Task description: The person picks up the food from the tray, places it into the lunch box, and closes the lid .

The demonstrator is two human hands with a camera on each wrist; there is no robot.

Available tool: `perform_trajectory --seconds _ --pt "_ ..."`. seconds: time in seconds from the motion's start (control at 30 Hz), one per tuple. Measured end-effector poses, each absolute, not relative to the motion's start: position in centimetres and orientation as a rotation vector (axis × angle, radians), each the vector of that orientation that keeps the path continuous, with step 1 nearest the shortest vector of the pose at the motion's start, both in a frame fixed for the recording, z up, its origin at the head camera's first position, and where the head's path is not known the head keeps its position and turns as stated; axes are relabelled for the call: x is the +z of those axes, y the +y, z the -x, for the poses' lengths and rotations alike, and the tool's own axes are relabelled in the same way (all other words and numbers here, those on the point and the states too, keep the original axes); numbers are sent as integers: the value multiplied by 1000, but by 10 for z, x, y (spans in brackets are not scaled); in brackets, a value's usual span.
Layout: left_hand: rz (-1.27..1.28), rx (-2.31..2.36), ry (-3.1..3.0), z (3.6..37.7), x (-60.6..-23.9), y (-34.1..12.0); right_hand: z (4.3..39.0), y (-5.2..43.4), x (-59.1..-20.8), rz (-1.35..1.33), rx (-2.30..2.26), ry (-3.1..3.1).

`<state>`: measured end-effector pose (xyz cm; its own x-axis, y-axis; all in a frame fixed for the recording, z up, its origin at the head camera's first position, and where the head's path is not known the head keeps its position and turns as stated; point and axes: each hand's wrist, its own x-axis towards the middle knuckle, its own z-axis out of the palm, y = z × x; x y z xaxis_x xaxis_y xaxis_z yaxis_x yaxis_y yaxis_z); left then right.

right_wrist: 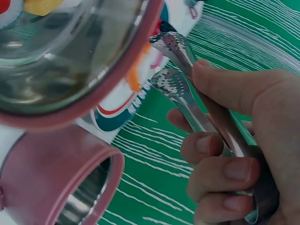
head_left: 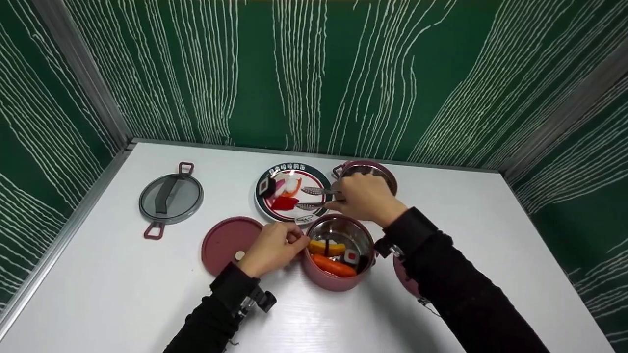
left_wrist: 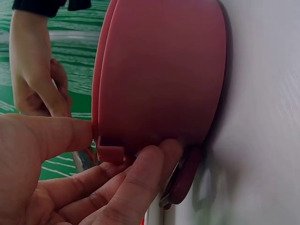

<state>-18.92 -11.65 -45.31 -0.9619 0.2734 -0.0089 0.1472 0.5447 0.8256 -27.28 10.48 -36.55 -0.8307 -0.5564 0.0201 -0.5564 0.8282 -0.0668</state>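
Note:
My left hand (head_left: 277,247) grips the side of a dark pink pot (head_left: 338,283), thumb at the rim and fingers round its side handle. Inside the pot lie a long orange sausage-shaped piece (head_left: 333,266), a yellow piece with a dark band (head_left: 319,246) and a sushi roll piece (head_left: 351,256). Metal tongs (right_wrist: 220,123) are held in my right hand (head_left: 365,196), their perforated tips spread apart over the plate (head_left: 321,177). The lower tip is right at a red piece (head_left: 283,203). A black-and-white roll (head_left: 266,187) and an orange-and-white piece (head_left: 292,186) also lie there.
A clear lid with dark red handles (head_left: 182,200) lies at the far left. Nearer, a round dark red lid (head_left: 226,242) is partly behind my left hand. Behind my right hand stands another pink pot (right_wrist: 61,173). A pink item (head_left: 403,275) shows beneath my right sleeve.

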Motion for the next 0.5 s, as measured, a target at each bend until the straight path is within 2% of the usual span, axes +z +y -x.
perform_trajectory --seconds 0.5 --pt "-421 1367 2693 190 -451 -117 289 74 -386 946 0 2953"
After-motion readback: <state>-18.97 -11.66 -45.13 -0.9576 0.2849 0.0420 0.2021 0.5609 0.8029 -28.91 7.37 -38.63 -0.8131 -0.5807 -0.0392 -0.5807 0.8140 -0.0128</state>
